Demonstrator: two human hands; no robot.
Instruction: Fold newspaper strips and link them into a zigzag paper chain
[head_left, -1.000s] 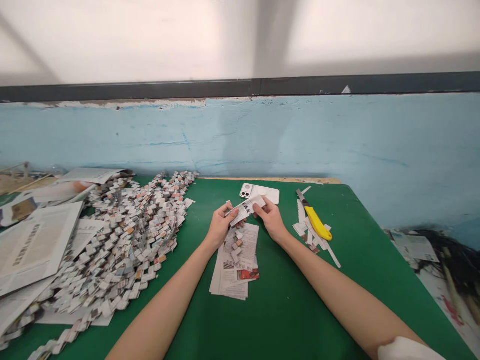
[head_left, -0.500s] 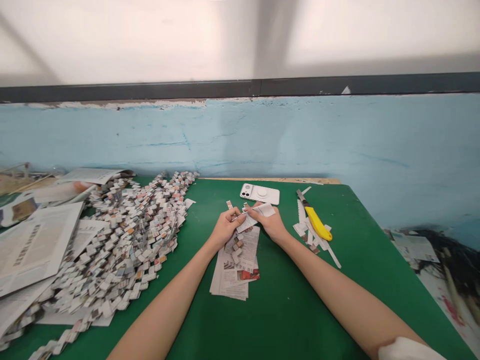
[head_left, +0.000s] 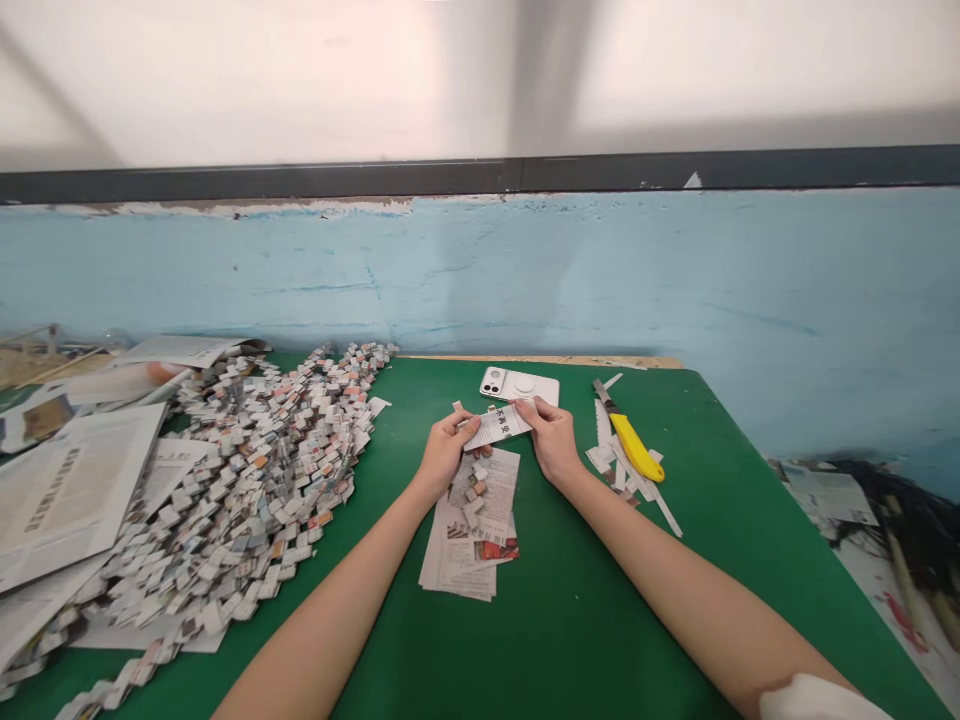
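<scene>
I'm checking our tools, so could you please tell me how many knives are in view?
1: the yellow-handled knife lies on paper scraps, right of the right hand. Others could be hidden under the newspaper sheets.

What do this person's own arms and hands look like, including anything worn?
The left hand and right hand are bare, without gloves. The left forearm is uncovered as far as it shows. The right forearm is bare up to a whitish sleeve, its edge visible near the picture's bottom.
</scene>
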